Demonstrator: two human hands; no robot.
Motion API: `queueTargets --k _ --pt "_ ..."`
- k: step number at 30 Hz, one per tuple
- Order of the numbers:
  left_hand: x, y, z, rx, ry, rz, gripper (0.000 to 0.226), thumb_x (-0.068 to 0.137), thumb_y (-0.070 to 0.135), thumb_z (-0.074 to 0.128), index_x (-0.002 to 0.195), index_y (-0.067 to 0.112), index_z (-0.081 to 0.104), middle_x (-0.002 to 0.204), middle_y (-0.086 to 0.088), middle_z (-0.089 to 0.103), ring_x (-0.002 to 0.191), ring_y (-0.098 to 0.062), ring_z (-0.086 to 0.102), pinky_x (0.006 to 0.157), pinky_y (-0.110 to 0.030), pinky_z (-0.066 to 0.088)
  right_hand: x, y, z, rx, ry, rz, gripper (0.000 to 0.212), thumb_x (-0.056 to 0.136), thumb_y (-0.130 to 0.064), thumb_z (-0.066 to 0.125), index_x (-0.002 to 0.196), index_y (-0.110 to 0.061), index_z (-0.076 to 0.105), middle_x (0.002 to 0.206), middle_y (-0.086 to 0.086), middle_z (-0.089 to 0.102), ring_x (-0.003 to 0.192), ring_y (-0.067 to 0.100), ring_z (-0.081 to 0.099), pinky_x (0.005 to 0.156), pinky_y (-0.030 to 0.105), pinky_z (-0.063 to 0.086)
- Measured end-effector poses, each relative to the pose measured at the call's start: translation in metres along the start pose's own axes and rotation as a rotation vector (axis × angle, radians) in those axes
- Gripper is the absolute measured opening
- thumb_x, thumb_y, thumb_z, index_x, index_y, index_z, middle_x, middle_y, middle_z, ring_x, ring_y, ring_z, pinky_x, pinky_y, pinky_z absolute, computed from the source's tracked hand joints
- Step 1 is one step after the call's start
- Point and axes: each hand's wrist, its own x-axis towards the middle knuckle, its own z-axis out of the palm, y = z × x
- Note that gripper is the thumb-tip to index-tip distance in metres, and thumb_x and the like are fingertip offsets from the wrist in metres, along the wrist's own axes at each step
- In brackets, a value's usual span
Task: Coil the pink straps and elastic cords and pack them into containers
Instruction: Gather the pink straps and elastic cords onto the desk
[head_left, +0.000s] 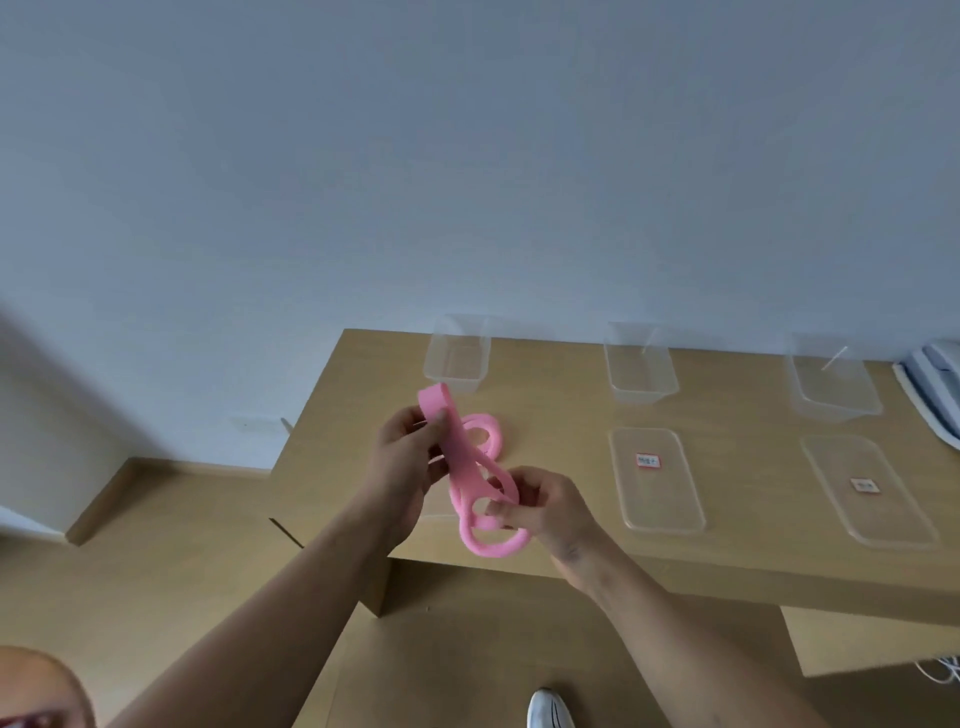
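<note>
A wide pink strap (460, 447) hangs in loops above the left part of the wooden table (561, 415). My left hand (408, 457) pinches its upper end, thumb on the flat band. My right hand (545, 506) pinches a lower loop near the table's front edge. More pink loops (488, 434) lie behind the held band; I cannot tell whether they are the same strap. Three clear containers stand along the back: left (457, 358), middle (641, 371), right (831, 384).
Two clear lids with small labels lie flat on the table, one in the middle (657, 480) and one to the right (867, 491). A white object (935, 384) sits at the table's far right edge. A white shoe (548, 709) shows on the floor below.
</note>
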Motion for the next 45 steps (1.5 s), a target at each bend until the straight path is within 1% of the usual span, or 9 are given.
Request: queueTargets --k 4,7,10,15,22,25,28,33,45 --pt "0.009 -0.021 -0.024 -0.094 0.095 -0.135 0.036 0.095 0.01 0.071 0.128 0.017 0.058 0.114 -0.016 0.071 0.09 -0.03 0.077 0.071 -0.043 0.064 0.009 0.004 0.001 0.119 0.053 0.048 0.01 0.084 -0.015 0.077 0.094 -0.016 0.079 0.079 0.009 0.071 0.07 0.018 0.066 0.065 0.022 0.052" --pt "0.015 -0.037 -0.039 -0.046 0.163 -0.169 0.025 0.094 0.008 0.072 0.117 0.009 0.062 0.112 -0.019 0.069 0.09 -0.028 0.075 0.065 -0.035 0.064 0.021 0.008 0.001 0.107 0.098 0.129 0.008 0.089 -0.018 0.073 0.095 -0.02 0.079 0.071 0.004 0.066 0.065 0.015 0.061 0.06 0.026 0.051" --pt "0.027 -0.047 -0.054 -0.001 0.276 -0.219 0.02 0.093 0.013 0.075 0.106 0.003 0.064 0.109 -0.021 0.069 0.097 -0.033 0.074 0.065 -0.034 0.064 0.036 0.014 -0.004 0.139 0.054 0.301 0.031 0.08 -0.006 0.078 0.107 -0.02 0.073 0.085 0.004 0.071 0.075 0.018 0.066 0.07 0.035 0.055" --pt "0.057 -0.055 -0.077 0.205 0.357 -0.264 0.031 0.088 0.029 0.081 0.101 0.003 0.068 0.092 -0.016 0.073 0.066 -0.021 0.072 0.057 -0.029 0.061 0.073 0.019 -0.01 0.034 0.165 0.291 0.045 0.074 0.014 0.068 0.107 -0.016 0.071 0.1 0.012 0.074 0.085 0.023 0.07 0.07 0.037 0.058" --pt "0.083 -0.057 -0.096 0.526 0.416 -0.246 0.061 0.091 0.051 0.072 0.137 0.014 0.057 0.121 -0.007 0.066 0.102 -0.028 0.069 0.094 -0.051 0.059 0.12 0.019 -0.003 -0.331 0.208 0.162 0.026 0.08 -0.016 0.076 0.09 -0.039 0.068 0.093 -0.017 0.075 0.087 0.003 0.069 0.071 0.023 0.054" --pt "0.063 -0.059 -0.115 0.677 0.413 -0.217 0.056 0.091 0.054 0.07 0.137 0.023 0.059 0.127 0.001 0.067 0.109 -0.022 0.064 0.098 -0.046 0.056 0.111 0.025 0.003 -0.837 0.275 0.082 0.025 0.081 -0.025 0.068 0.104 -0.036 0.065 0.104 -0.007 0.07 0.087 0.012 0.063 0.066 0.025 0.049" --pt "0.026 -0.067 -0.143 0.879 0.372 -0.16 0.044 0.093 0.05 0.068 0.132 0.029 0.063 0.127 0.005 0.068 0.108 -0.015 0.063 0.093 -0.038 0.053 0.092 0.03 0.035 -1.064 0.308 -0.133 0.043 0.083 -0.02 0.072 0.125 -0.018 0.063 0.121 0.01 0.061 0.11 0.032 0.055 0.089 0.038 0.049" --pt "-0.054 -0.077 -0.208 1.054 0.379 -0.18 0.043 0.097 0.044 0.063 0.135 0.025 0.061 0.13 -0.001 0.066 0.113 -0.022 0.062 0.089 -0.034 0.048 0.07 0.033 0.132 -1.144 -0.009 -0.334 0.048 0.082 -0.02 0.076 0.127 -0.007 0.065 0.122 0.013 0.066 0.117 0.035 0.057 0.1 0.042 0.046" --pt "-0.284 -0.102 -0.433 1.002 0.726 -0.339 0.048 0.097 0.045 0.063 0.141 0.026 0.058 0.139 0.002 0.06 0.126 -0.019 0.058 0.102 -0.032 0.047 0.026 0.092 0.43 -1.346 -0.75 -0.375 0.063 0.092 -0.047 0.06 0.148 -0.024 0.045 0.145 -0.003 0.049 0.132 0.021 0.043 0.111 0.031 0.034"
